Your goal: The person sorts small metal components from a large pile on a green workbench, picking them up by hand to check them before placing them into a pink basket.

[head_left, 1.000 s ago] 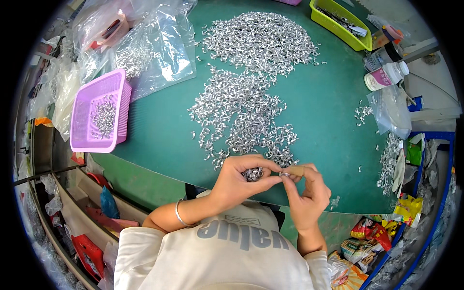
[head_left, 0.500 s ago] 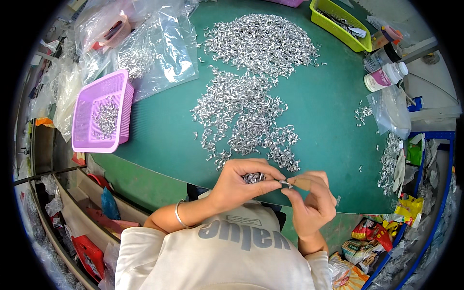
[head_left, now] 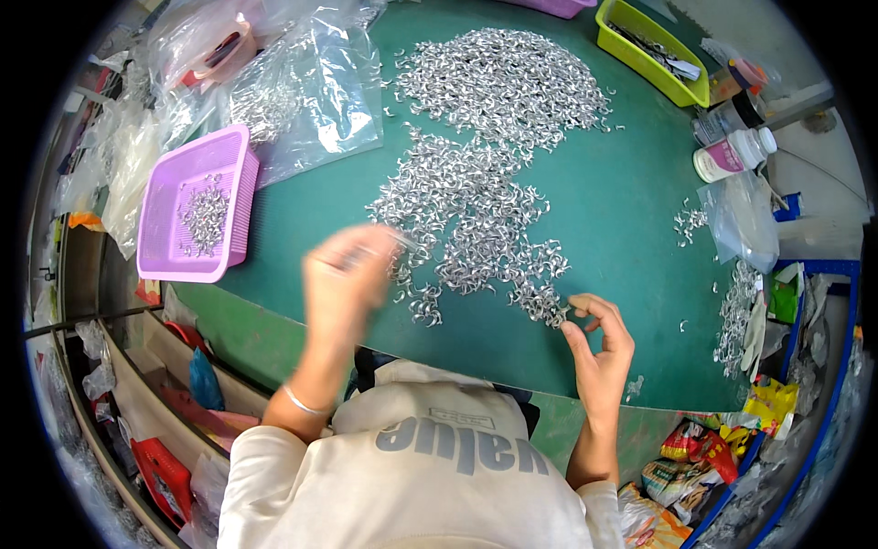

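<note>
My left hand (head_left: pixel 346 274) is raised left of the loose metal pieces, blurred by motion. Its fingers are curled, and grey metal shows faintly among them; how many pieces it holds is unclear. My right hand (head_left: pixel 599 339) reaches the near right edge of the spread pile (head_left: pixel 498 229). There its thumb and forefinger pinch at a small curved metal piece (head_left: pixel 562 316). The pieces are silvery, shiny and crescent-like. Behind this spread lies a larger heap (head_left: pixel 503 87) of them. To the left, a purple basket (head_left: pixel 151 215) contains a small pile of similar pieces.
A clear plastic bag (head_left: pixel 334 119) with metal pieces lies at the back left of the green table (head_left: pixel 631 229). A yellow-green tray (head_left: pixel 654 59) and a white bottle (head_left: pixel 732 156) stand at the back right. More pieces (head_left: pixel 734 316) lie along the right edge.
My hands have parted from in front of my chest. The left swung left and away from me; the right moved slightly forward to the pile's edge. The view shifted a little.
</note>
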### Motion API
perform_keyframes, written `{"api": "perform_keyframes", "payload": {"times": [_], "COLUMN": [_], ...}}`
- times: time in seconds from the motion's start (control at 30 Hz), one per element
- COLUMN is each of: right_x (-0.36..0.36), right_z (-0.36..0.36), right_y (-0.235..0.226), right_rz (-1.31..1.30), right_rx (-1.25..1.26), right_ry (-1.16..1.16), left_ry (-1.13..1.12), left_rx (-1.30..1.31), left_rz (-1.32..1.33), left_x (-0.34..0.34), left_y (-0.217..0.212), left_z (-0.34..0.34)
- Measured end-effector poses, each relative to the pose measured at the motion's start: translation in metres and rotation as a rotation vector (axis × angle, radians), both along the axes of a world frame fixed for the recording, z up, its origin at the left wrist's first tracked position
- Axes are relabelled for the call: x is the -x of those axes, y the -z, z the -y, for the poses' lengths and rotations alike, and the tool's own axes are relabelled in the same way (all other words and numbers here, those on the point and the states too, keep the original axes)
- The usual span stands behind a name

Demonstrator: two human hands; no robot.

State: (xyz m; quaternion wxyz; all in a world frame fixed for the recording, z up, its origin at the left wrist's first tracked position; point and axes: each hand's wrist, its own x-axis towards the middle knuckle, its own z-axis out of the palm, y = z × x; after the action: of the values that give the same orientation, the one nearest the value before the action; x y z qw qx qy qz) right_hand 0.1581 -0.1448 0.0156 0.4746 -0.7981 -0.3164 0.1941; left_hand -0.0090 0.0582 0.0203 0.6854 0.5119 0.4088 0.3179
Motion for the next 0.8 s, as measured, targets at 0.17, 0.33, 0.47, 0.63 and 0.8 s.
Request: {"api": "perform_keyframes", "payload": {"times": [0.17, 0.33, 0.47, 0.63, 0.8], "right_x": [0.005, 0.012, 0.001, -0.006, -0.002], "right_z": [-0.005, -0.023, -0.039, -0.041, -0.028], "right_y": [0.027, 0.065, 0.064, 0.053, 0.059], "right_rz": [0.421, 0.487, 0.493, 0.123, 0.31], "right_rx": [0.356, 0.126, -0.006, 0.098, 0.036], "right_ry": [-0.151, -0.135, -0.082, 0.15, 0.028], "left_ry": [-0.704, -0.748, -0.281, 0.066, 0.031], "left_rx": [-0.522, -0.786, 0.171, 1.028, 1.163], "left_rz": [-0.231, -0.526, 0.182, 0.546, 0.487], "left_x": [0.095, 0.14, 0.077, 0.019, -0.002], "left_y": [0.011, 0.016, -0.001, 0.019, 0.015], "left_z": [-0.129, -0.171, -0.086, -0.016, -0.014]}}
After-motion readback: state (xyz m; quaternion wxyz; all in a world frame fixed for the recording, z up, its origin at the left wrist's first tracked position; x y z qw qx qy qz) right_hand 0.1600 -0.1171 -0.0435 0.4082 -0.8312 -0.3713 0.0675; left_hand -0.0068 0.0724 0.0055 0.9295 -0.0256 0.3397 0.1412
